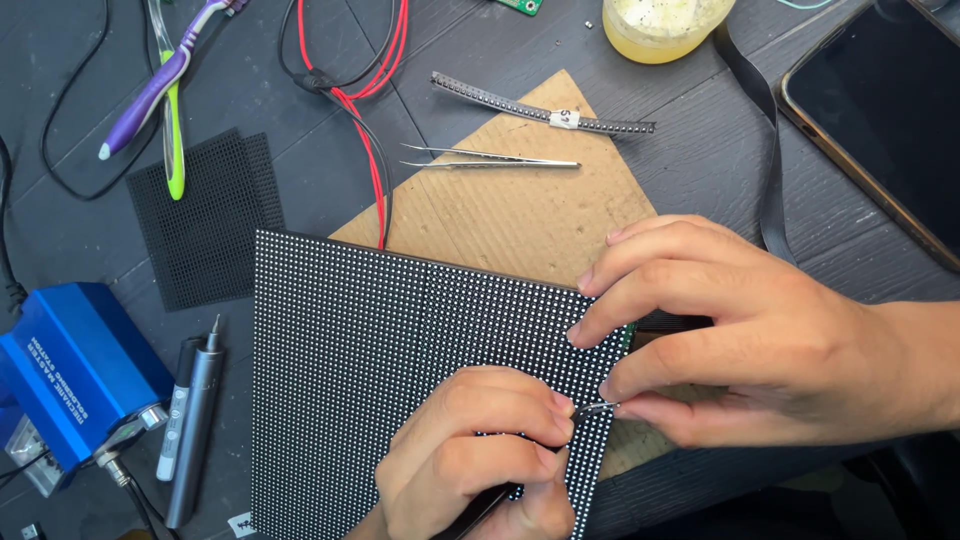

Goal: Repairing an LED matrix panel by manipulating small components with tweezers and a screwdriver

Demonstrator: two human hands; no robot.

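Dark grey wooden tabletop (700, 150), cluttered. One cardboard sheet (530, 215) lies at centre. One black dotted panel (390, 370) rests on top of it, covering its lower left part. Both hands work at the panel's right edge.

Right hand (760, 335): fingers (650, 270) curled, fingertips pressing on the panel's right edge; thumb and forefinger pinch a small metal tip (598, 407) just off that edge. Left hand (480, 450): clenched on top of the panel's lower right part, gripping a thin dark tool (480, 510) whose front end meets the metal tip; cannot tell whether tip and tool are one piece.

Other items, largest first: one dark phone (880, 110), top right; one blue box (75, 365), far left; one black mesh square (205, 215), left of the panel; one yellowish jar (665, 25), top edge; two toothbrushes (165, 85), top left; one grey pen-shaped tool (195, 420); one black parts strip (540, 105); one pair of tweezers (490, 158), lying free on the cardboard.
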